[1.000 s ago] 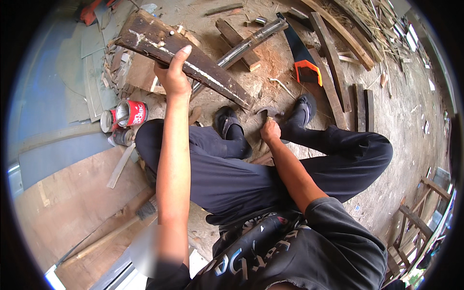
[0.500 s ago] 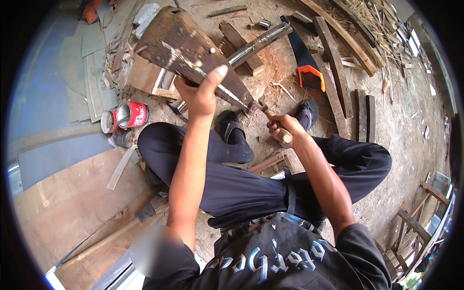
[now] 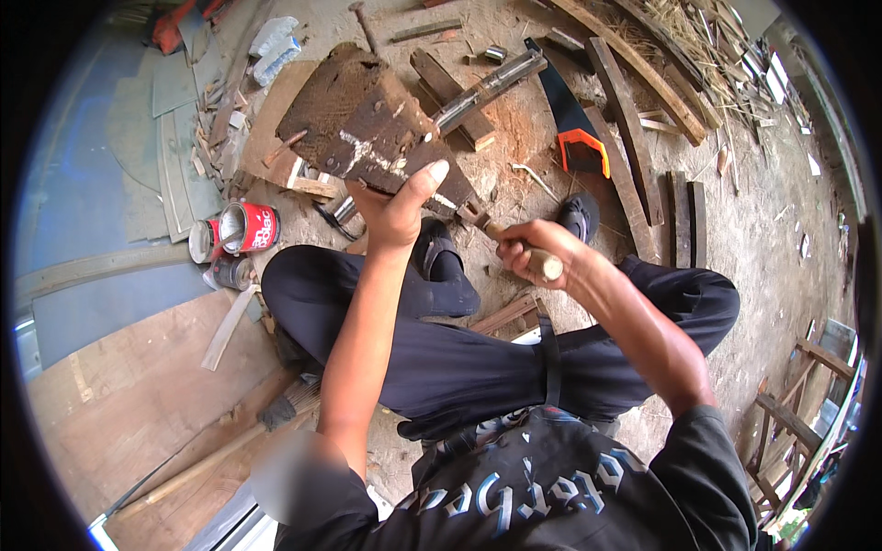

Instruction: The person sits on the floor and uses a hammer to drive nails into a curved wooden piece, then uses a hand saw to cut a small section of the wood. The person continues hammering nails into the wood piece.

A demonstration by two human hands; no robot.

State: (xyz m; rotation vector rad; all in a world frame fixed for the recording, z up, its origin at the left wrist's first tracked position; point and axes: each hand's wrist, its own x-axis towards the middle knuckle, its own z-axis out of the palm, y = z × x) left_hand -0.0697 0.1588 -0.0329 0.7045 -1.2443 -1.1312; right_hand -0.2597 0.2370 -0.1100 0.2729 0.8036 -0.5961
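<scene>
My left hand (image 3: 397, 213) is closed round the edge of a dark, weathered board (image 3: 367, 110), its thumb on the top face. The board tapers toward my right hand and carries white streaks and small knobs or nail heads. My right hand (image 3: 537, 253) grips the handle of a wooden-handled tool (image 3: 549, 267). Its rusty metal end meets the board's narrow tip; its exact kind is hard to make out. Beneath my left hand lies a shiny metal piece (image 3: 344, 211), partly covered.
A handsaw (image 3: 574, 129) with an orange-and-black handle lies ahead, among timber lengths (image 3: 629, 129). Red-labelled cans (image 3: 248, 227) stand at the left, near a plywood sheet (image 3: 147, 367). A wooden frame (image 3: 790, 422) is at the lower right. My shoes flank the work.
The board has come down toward me and slightly right with my left hand, uncovering a rusty rod behind it. The tool's handle has swung flatter, its metal end now more in line with the board.
</scene>
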